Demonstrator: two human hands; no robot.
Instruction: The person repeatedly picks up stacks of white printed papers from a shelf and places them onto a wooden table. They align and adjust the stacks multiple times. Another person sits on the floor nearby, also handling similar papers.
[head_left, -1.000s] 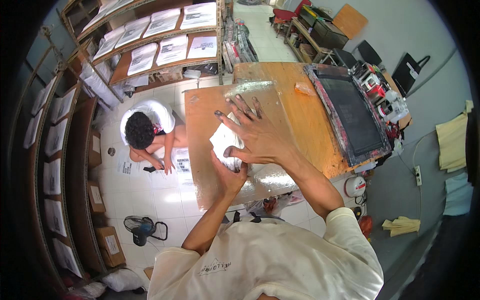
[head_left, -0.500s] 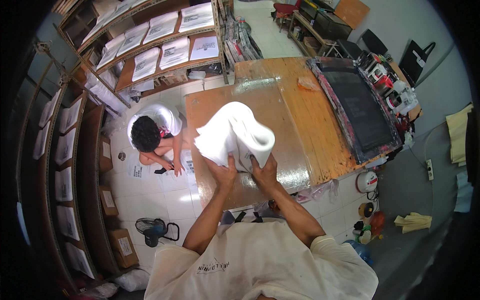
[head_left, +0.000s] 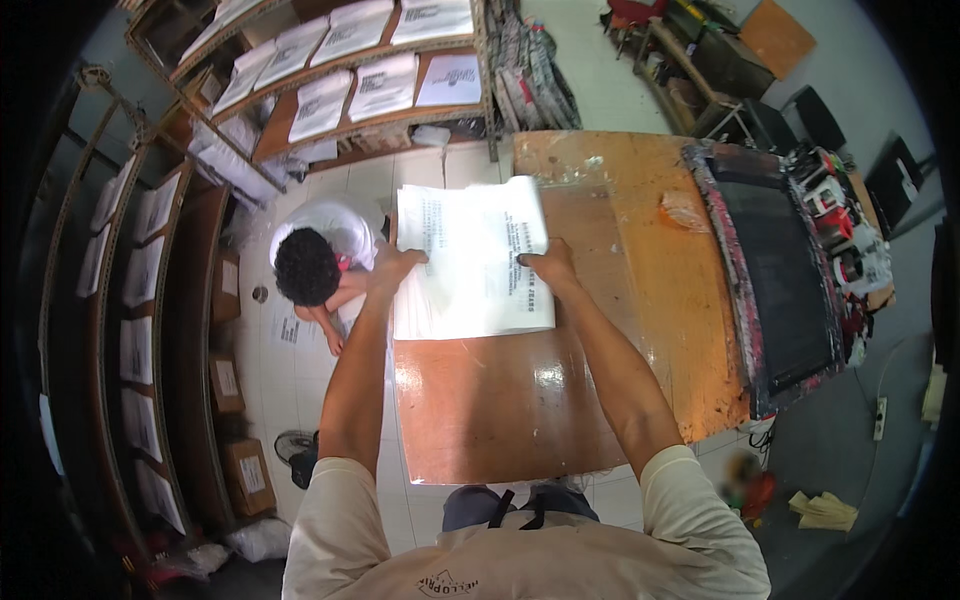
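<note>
A stack of white sheets (head_left: 472,285) with dark print lies flat-looking over the brown work table (head_left: 480,420); whether it rests fully on the top I cannot tell. At its left edge my left hand (head_left: 394,267) is closed, thumb on top and fingers hidden underneath. The opposite edge is gripped by my right hand (head_left: 553,264), also with its thumb on the upper sheet. Both arms reach forward from the lower edge.
A dark-meshed printing screen (head_left: 770,270) lies on the table's right, beside several ink containers (head_left: 845,235). Racks (head_left: 385,50) with printed stacks stand at the far left and left. A person (head_left: 315,265) sits on the floor, close to the table's left edge.
The stack was raised and bent into a fold between my hands; now it is spread flat, farther forward over the table. My arms have stretched out, and the view has shifted.
</note>
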